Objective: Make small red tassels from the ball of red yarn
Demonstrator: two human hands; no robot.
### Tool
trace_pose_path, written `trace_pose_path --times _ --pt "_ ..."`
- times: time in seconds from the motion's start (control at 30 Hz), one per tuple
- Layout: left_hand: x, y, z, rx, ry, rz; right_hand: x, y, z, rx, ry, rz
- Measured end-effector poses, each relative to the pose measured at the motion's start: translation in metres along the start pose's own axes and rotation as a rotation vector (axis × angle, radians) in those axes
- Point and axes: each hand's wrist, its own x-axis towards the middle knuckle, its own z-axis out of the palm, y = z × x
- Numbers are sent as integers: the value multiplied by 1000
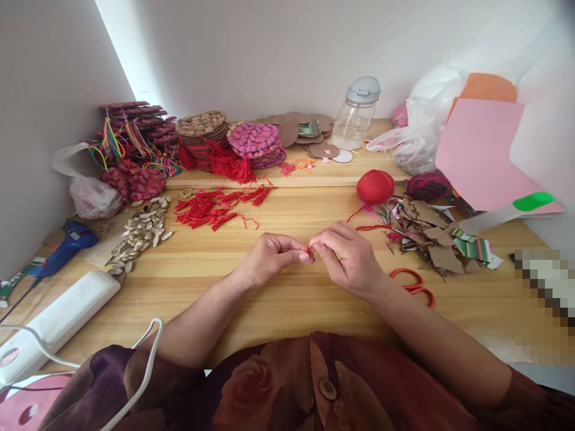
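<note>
My left hand (276,258) and my right hand (348,258) meet fingertip to fingertip over the middle of the wooden table. Both are closed in a pinch on a small bit of red yarn (309,250), mostly hidden by the fingers. Beyond my left hand lies a loose pile of red tassels (209,208). A ball of red yarn (375,187) rests past my right hand, with a strand trailing from it. Close to my right wrist are the red handles of a pair of scissors (415,281), partly covered by the forearm.
Stacks of woven coasters (255,143) and cardboard discs (287,129) line the back shelf beside a water bottle (356,114). Cardboard scraps (435,230) heap on the right. Left are seed shells (144,230), a blue glue gun (63,248) and a white power strip (63,317) with cables.
</note>
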Motion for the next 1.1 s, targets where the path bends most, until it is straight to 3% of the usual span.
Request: trace_pose_path --times 0.17,0.27,0.4,0.53,0.67,0.77,0.83,0.97,1.1 --pt "-3 4 -1 -447 -34 -89 -2 13 9 -2 -12 84" --pt "-2 9 -3 -655 39 -35 -6 15 17 -45 -105 85" --pt "1 11 -5 -758 159 33 -9 7 25 -169 -244 -13" --pt "5 5 -6 -611 249 119 -9 -2 25 -226 -276 -80" --pt "7 -1 -3 -220 344 166 -8 -5 17 -180 -201 -94" --pt "6 -3 -2 75 242 128 -6 -5 10 -140 -121 -94" --pt "4 -3 -3 156 157 98 -5 -3 6 -135 -74 -82" --pt "2 0 -3 151 26 45 -3 0 1 -106 -29 -44" --pt "-1 3 0 75 -9 -45 -2 2 1 -78 -23 -31"
